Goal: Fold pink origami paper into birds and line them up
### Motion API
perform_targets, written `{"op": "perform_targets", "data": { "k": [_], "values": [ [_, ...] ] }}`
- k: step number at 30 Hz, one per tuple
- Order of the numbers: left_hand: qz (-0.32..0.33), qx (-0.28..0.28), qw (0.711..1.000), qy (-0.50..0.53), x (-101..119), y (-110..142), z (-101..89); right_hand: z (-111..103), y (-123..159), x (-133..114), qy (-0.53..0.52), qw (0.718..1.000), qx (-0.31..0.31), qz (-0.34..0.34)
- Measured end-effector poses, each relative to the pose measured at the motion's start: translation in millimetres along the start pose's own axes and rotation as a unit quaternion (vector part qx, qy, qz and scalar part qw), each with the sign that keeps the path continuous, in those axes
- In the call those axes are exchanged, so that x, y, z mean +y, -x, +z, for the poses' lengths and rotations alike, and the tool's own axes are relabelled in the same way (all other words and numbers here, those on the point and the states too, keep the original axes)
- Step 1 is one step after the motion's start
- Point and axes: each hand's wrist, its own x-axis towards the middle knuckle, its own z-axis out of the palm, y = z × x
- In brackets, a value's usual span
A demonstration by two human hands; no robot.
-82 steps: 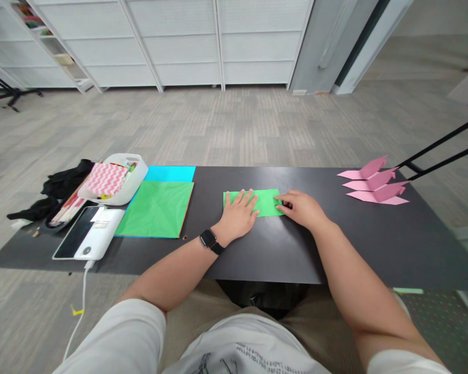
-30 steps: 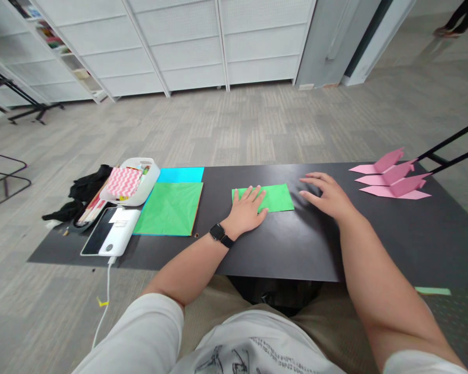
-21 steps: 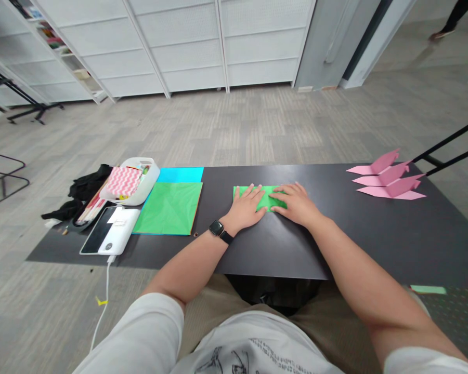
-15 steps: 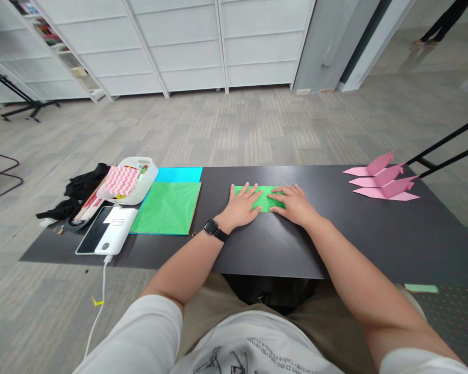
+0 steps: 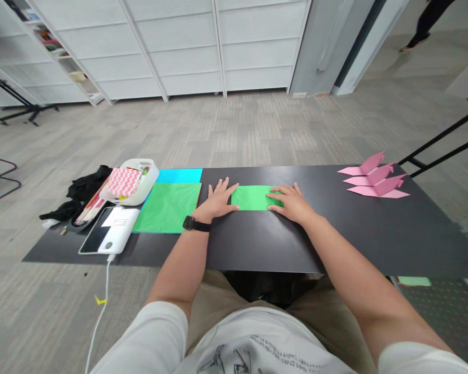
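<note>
A folded sheet of green paper (image 5: 251, 198) lies flat on the dark table in front of me, forming a wide rectangle. My left hand (image 5: 218, 201) is spread at its left end, with thumb and index finger near the edge. Across the right end rests my right hand (image 5: 290, 201), fingers apart and lying on the paper. Left of my left hand is a stack of square paper sheets (image 5: 167, 208), green on top with blue showing behind. Several folded pink paper birds (image 5: 378, 174) stand in a row at the table's right.
A white basket (image 5: 150, 182) holding a pink zigzag-patterned item stands at the left. Nearby are a phone (image 5: 97, 234), a white power bank (image 5: 119, 231) with a cable, and black cloth (image 5: 88, 184). Black metal bars (image 5: 432, 143) rise beyond the right edge. A person's legs (image 5: 429, 23) show in the background.
My left hand has slid left across the green paper to its left end, uncovering the middle. My right hand stays on the right end. The background person's legs have moved.
</note>
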Motion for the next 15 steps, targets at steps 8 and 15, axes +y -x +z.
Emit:
{"op": "perform_targets", "data": {
  "k": [8,15],
  "values": [
    [-0.018,-0.026,0.999,0.025,-30,3,-6.5,-4,0,-3,-0.009,1.000,-0.010,0.006],
    [0.094,0.225,0.963,0.115,3,2,-11.6,-5,0,-5,-0.018,1.000,-0.007,0.005]
  ]
}}
